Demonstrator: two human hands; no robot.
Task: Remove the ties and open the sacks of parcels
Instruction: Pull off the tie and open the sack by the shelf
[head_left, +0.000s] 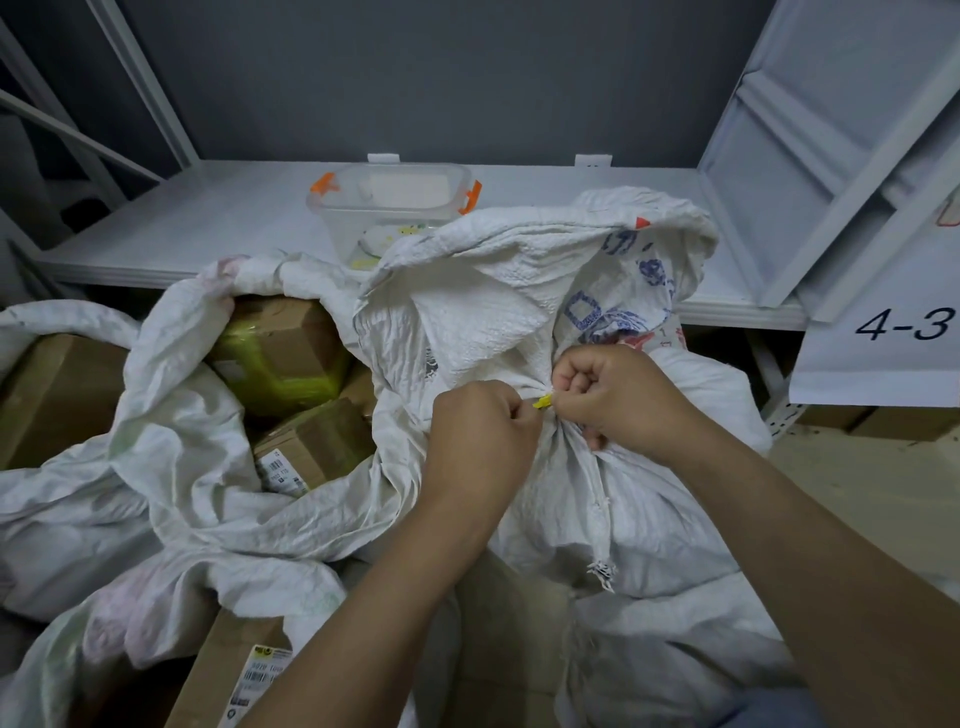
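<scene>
Both our hands are bunched up tight here, no straight fingers anywhere. The left hand (483, 431) is curled into a fist with thumb and forefinger pinching one end of the small yellow plastic tie (543, 401). The right hand (618, 395) comes in from the other side, also curled right up, and pinches the tie where it meets the fabric, with the little finger pressed into the folds below. Only a short stub of yellow shows between the two hands, which are nearly touching.

The tie sits on the gathered neck of the white woven sack with blue print (519, 312), so that one's still closed. Its loose top flops up and back over the edge of the white metal shelf (182, 218) behind it.

To the left is a second white woven sack (171, 415), already open, with brown cardboard boxes (291, 332) showing inside, one of them wrapped in yellow-green tape. On the shelf there's a clear plastic tub with orange clips (395, 202), just behind the sack top. A white paper label reading 4-3 (904, 325) hangs at far right
</scene>
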